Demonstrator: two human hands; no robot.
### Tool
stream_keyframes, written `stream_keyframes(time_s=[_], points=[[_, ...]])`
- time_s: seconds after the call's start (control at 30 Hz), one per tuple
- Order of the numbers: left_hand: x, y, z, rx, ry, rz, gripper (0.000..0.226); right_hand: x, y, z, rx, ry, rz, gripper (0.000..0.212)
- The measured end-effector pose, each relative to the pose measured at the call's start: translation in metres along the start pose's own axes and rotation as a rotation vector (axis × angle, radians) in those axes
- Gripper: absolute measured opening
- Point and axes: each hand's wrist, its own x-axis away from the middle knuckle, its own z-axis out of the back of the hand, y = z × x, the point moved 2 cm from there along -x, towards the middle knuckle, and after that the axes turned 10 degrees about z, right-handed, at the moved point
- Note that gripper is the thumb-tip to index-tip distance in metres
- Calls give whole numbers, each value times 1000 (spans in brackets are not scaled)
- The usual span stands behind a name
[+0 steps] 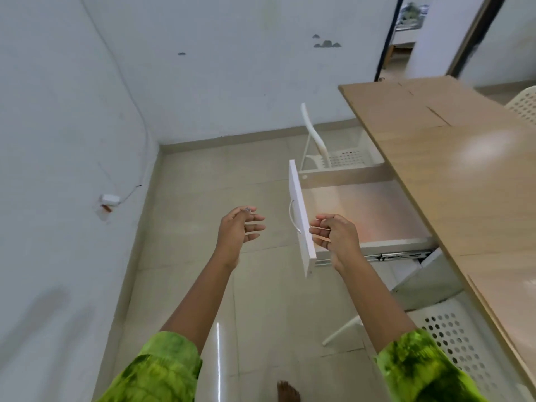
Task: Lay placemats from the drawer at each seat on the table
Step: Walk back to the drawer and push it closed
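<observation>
A white drawer [362, 210] stands pulled out from under the wooden table [452, 175], its white front panel [301, 216] and thin curved handle [293, 216] facing left. The drawer's inside looks bare; I see no placemat in it. My right hand [333, 236] hovers at the near corner of the front panel, fingers curled and apart, holding nothing. My left hand [240, 227] floats to the left of the handle, fingers spread, not touching it. A ring shows on one left finger.
A white perforated chair [327, 152] stands beyond the drawer, another [452, 338] sits tucked under the table at the lower right, and a third chair back [525, 105] shows at the far right. White walls close off the left and back. My bare foot [287, 391] is on the tiled floor.
</observation>
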Motion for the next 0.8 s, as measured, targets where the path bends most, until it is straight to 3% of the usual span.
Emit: stream_keyframes(time_s=[0.2,0.37,0.47,0.63,0.8], points=[[-107,19,-27,-66,-182,144,19,-65,9,-10,-59,179,-102,27],[-197,28,-48,-76,-368,406,23,-104,22,-26,-131,370,-176,23],[-240,34,-59,-120,-479,567,36,-117,27,-39,-200,506,-213,20],[-280,54,-83,-130,-530,720,59,-122,35,-54,-350,635,-252,20],[-313,57,-118,-212,-572,811,55,-123,44,-53,-355,655,-336,18]])
